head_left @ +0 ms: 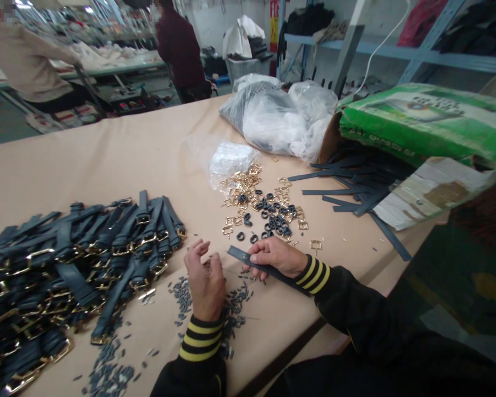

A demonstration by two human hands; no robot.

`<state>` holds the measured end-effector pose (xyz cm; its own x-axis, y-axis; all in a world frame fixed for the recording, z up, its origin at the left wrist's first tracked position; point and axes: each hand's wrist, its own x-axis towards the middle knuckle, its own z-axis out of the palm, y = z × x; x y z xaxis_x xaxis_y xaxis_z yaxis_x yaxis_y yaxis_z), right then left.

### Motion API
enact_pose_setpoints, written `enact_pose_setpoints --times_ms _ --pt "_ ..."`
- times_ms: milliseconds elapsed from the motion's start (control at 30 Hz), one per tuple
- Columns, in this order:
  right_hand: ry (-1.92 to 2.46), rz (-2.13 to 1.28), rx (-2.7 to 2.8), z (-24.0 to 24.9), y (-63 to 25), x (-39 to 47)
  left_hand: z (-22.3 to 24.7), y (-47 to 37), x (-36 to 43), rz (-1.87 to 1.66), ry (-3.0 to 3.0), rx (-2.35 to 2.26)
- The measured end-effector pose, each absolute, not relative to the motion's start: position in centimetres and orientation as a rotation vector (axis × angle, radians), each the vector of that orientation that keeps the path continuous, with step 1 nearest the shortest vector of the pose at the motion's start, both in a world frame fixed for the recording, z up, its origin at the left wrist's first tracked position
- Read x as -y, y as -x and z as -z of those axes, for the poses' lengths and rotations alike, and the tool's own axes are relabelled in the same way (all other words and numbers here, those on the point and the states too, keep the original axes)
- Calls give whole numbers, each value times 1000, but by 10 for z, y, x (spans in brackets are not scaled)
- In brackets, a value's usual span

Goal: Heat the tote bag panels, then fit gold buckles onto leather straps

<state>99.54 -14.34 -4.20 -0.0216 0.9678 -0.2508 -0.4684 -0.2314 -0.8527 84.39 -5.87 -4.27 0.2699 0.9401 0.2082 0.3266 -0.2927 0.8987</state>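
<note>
From the head view, you are working at a tan table [119, 160] with a large heap of finished straps [66, 270] lying to your left, dark bands already carrying gold buckles. By that heap I judge a good share of the work is behind you. What is left is also showing: a scatter of loose gold buckles [248, 187] and small dark loops [275, 220] is sitting ahead of your hands, and a sheaf of bare straps [351, 190] is spilling out from under the green box [421, 121] on your right, none of them fitted yet. Tiny dark offcuts [235, 303] are littering the table around your wrists.

Your right hand [276, 256] is pinching one bare dark strap [242, 256] near its end, thumb and fingers closed down on it, and the strap is running back under your palm toward your striped cuff. It is lying low over the table edge, just beside your other hand. Your left hand [204, 281] is hovering close by with fingers loosely curled and slightly apart; I cannot tell whether it is holding some small part between the fingertips, as nothing is showing there.

Farther off, clear plastic bags [273, 116] are resting on the table, and two other people are standing at benches beyond.
</note>
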Motion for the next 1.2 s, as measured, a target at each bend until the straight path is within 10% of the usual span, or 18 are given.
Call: enact_pose_setpoints --times_ms 267,1200 --pt "1061 -1608 612 42 -994 144 37 -844 63 -507 -1226 -885" --pt "1328 -1444 876 47 -991 144 49 -852 80 -779 -1865 -922"
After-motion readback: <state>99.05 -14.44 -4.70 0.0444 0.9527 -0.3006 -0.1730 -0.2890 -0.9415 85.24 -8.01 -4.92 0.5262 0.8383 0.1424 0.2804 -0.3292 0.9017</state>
